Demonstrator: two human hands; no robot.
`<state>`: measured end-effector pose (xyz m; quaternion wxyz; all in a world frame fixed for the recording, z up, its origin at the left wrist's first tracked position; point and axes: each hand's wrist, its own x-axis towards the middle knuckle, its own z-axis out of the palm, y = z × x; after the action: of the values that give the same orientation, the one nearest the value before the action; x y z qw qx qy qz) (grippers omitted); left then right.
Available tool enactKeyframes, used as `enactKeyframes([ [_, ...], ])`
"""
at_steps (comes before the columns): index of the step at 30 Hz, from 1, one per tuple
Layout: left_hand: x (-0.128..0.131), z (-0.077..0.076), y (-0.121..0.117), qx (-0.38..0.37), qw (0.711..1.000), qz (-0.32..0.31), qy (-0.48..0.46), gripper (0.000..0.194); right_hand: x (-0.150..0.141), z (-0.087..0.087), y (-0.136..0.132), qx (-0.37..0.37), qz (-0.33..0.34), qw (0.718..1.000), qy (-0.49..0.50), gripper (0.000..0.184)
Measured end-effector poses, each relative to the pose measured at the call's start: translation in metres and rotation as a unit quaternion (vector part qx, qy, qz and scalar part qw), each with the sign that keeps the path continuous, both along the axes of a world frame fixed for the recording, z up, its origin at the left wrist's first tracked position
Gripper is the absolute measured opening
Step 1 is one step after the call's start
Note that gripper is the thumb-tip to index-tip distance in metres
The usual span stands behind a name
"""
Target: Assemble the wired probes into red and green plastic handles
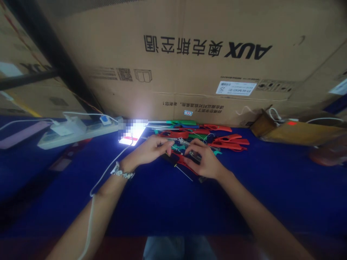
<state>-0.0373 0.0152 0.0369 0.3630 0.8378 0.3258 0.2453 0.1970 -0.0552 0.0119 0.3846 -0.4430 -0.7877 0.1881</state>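
My left hand (151, 150) is closed in a pinch over the pile, thumb and fingers together beside a thin white wire. What it holds is too small to make out. Close by on the right, my right hand (207, 159) curls its fingers round a small metallic piece (195, 156), partly hidden. Beneath and behind both hands lie several red handles (230, 142) and green handles (187, 122), some with long metal tubes, like stick lighters. A thin screwdriver (184, 172) with a dark and yellow handle end rests just in front of the hands.
A bright phone screen (132, 137) stands left of the pile, with a white cable crossing my left forearm. Farther left is a white power strip (81, 131) with plugs. A large cardboard box (187, 72) walls the back; an open small carton (292, 131) sits right.
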Motion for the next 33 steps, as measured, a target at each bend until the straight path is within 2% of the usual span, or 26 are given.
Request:
enactKeyframes([
  [2,-0.002,-0.002,0.001,-0.006,1.000,0.001,0.005,0.047,-0.001,-0.001,0.001,0.014,-0.012,1.000,0.008,0.000],
  [5,-0.003,-0.004,0.003,-0.011,1.000,-0.003,0.019,0.046,-0.002,0.000,0.001,0.031,-0.024,0.999,0.013,0.016],
  [8,-0.001,-0.004,0.006,-0.024,0.998,-0.023,0.050,0.045,-0.001,0.003,-0.003,0.031,-0.035,0.998,-0.029,0.031],
  [12,0.006,0.005,0.013,-0.082,0.990,-0.059,0.098,0.046,0.004,0.002,-0.013,0.026,-0.072,0.993,-0.092,0.038],
  [14,0.011,0.011,0.016,-0.098,0.986,-0.085,0.106,0.047,0.008,0.000,-0.018,0.035,-0.090,0.990,-0.105,0.037],
  [18,0.022,0.020,0.020,-0.080,0.984,-0.118,0.110,0.047,0.011,-0.004,-0.025,0.059,-0.118,0.984,-0.119,0.030],
  [21,0.026,0.019,0.022,-0.082,0.979,-0.118,0.148,0.046,0.009,-0.006,-0.026,0.054,-0.120,0.986,-0.107,0.019],
  [25,0.028,0.017,0.023,-0.095,0.972,-0.122,0.179,0.047,0.004,-0.007,-0.027,0.043,-0.125,0.987,-0.093,0.016],
  [30,0.030,0.019,0.019,-0.099,0.974,-0.135,0.155,0.048,-0.003,-0.008,-0.020,-0.013,-0.129,0.988,-0.079,0.020],
  [33,0.029,0.019,0.019,-0.086,0.977,-0.135,0.140,0.047,-0.006,-0.007,-0.012,-0.058,-0.113,0.989,-0.071,0.015],
])
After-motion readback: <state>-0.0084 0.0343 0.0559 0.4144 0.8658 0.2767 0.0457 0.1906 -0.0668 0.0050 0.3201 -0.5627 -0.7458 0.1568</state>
